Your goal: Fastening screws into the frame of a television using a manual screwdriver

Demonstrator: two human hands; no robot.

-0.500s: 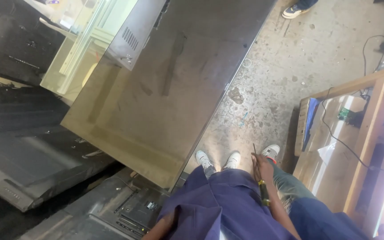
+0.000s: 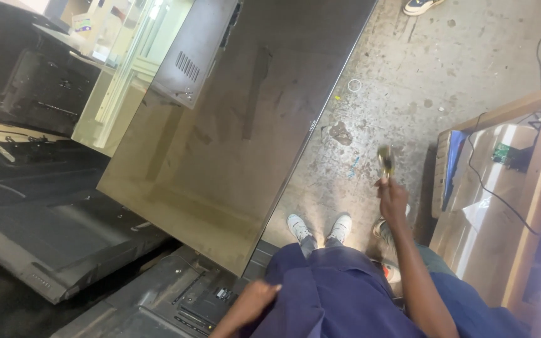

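Observation:
My right hand (image 2: pixel 393 199) is raised over the concrete floor and grips a thin tool with a yellowish handle (image 2: pixel 386 161), blurred by motion and pointing away from me. My left hand (image 2: pixel 253 302) hangs low beside my blue garment (image 2: pixel 333 294), just above a dark television back panel (image 2: pixel 183 300). Its fingers look loosely curled and I see nothing in them. A large flat screen panel (image 2: pixel 233 138) leans in front of me, its lower corner near my white shoes (image 2: pixel 319 228).
More dark television backs (image 2: pixel 51 238) lie at the left. A wooden frame table (image 2: pixel 536 188) with black cables and a small green circuit board (image 2: pixel 502 152) stands at the right. Another person's shoe (image 2: pixel 422 6) shows at the top edge, and a third shoe (image 2: pixel 380 228) sits by my right arm.
My right hand has lifted the tool up and away from my lap. My left hand has come into view at the bottom.

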